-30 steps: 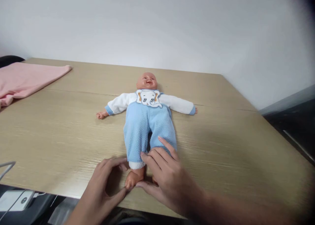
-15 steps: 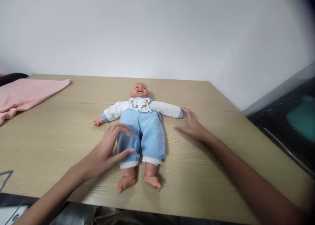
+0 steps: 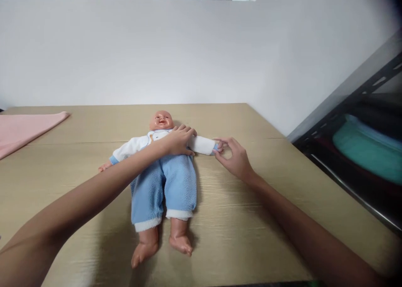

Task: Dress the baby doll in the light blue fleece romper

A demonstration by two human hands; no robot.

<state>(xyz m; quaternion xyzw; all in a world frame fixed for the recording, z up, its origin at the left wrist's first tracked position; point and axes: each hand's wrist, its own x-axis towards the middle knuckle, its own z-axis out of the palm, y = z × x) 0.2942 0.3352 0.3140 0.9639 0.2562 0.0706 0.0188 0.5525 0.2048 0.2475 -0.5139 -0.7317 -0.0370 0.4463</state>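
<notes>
A baby doll point(image 3: 163, 182) lies on its back on the wooden table point(image 3: 251, 220), head away from me, in a white top and blue fleece trousers. My left hand point(image 3: 178, 140) reaches across its chest and grips the doll's right-side shoulder and upper sleeve, fingers curled over the fabric. My right hand point(image 3: 232, 155) pinches the blue cuff and small hand at the end of that same white sleeve point(image 3: 202, 145). The doll's other arm point(image 3: 117, 155) lies stretched out to the left. Bare feet point(image 3: 163, 247) point toward me.
A pink cloth point(image 3: 21, 127) lies flat at the far left of the table. A white wall stands behind the table. To the right is a dark metal shelf point(image 3: 351, 153) holding a teal bundle point(image 3: 367, 146).
My left hand moved from the doll's trouser leg up to its shoulder. My right hand went from flat on the table beside the cuff to pinching it. The view shifted right and up.
</notes>
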